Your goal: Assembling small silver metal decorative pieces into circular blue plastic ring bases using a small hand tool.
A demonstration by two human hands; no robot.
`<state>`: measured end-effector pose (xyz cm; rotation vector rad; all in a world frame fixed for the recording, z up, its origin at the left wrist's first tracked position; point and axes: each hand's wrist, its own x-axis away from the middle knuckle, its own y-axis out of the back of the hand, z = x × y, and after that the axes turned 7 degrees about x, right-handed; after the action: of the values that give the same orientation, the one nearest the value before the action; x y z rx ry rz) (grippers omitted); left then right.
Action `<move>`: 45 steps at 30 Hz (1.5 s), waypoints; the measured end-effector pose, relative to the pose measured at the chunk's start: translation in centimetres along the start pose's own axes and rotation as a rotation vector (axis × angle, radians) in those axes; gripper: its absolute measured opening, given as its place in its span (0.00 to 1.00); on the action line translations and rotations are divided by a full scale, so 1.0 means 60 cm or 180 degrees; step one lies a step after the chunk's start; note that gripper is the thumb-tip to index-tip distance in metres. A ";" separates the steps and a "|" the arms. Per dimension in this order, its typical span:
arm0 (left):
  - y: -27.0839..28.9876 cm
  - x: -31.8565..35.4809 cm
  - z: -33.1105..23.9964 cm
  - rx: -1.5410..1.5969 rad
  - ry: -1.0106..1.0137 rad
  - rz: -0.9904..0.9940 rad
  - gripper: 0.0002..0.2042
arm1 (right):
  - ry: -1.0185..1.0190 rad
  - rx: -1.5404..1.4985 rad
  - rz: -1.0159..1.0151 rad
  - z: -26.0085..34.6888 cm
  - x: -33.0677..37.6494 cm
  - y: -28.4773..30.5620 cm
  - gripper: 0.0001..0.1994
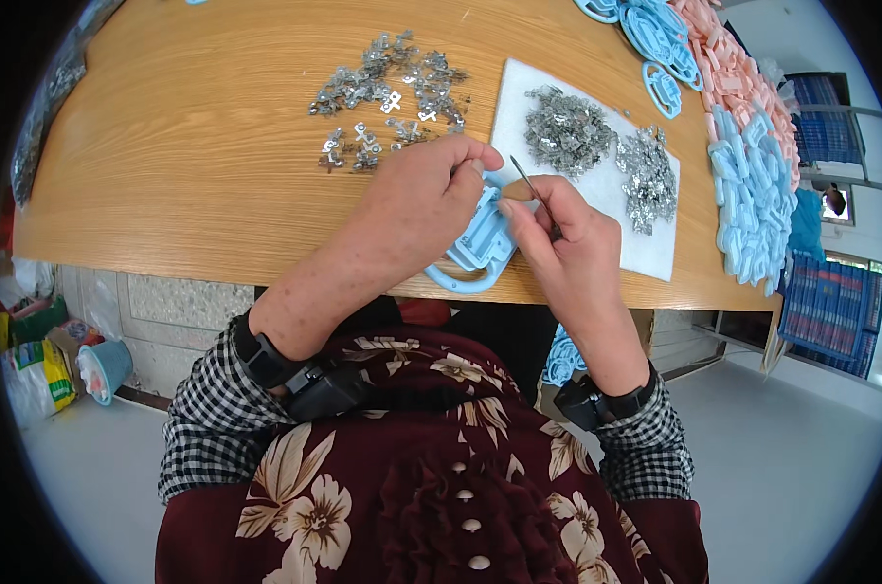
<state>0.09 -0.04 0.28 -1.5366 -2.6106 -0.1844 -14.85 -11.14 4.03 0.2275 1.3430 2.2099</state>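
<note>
A light blue plastic housing point(475, 248) with a rounded loop at its near end lies at the table's front edge, between my hands. My left hand point(426, 200) is closed over its far left side, thumb and forefinger pinched together; whatever is between them is too small to make out. In my right hand point(577, 243) is a thin, dark, pointed metal tool point(525, 175), its tip angled up and away to the left. The right thumb and forefinger come close against the housing's right side. Part of the housing is hidden under the left hand.
Small metal pieces point(382, 83) lie scattered beyond my left hand. A white foam sheet point(514, 112) at right carries two heaps of metal parts point(569, 131). Farther right are piled pink plastic pieces point(738, 73), light blue pieces point(747, 195) and blue housings point(655, 39).
</note>
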 end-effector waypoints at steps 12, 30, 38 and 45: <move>0.001 0.003 0.000 -0.0238 -0.0293 -0.0064 0.14 | 0.0505 0.0915 -0.0081 0.033 -0.026 0.004 0.06; -0.004 0.001 0.004 -0.0176 -0.0411 -0.0095 0.15 | 0.0309 0.0329 0.0325 0.017 -0.027 0.014 0.08; -0.002 0.003 0.005 -0.0173 -0.0385 -0.0059 0.14 | 0.1086 0.1433 -0.0074 0.023 -0.003 0.004 0.06; -0.003 0.002 0.003 -0.0086 -0.0277 -0.0050 0.14 | -0.0236 0.0126 -0.0045 -0.007 0.037 0.014 0.11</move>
<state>-0.12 -0.02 0.12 -1.5676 -2.6980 -0.1582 -17.19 -10.57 4.24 0.3105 1.3449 2.1435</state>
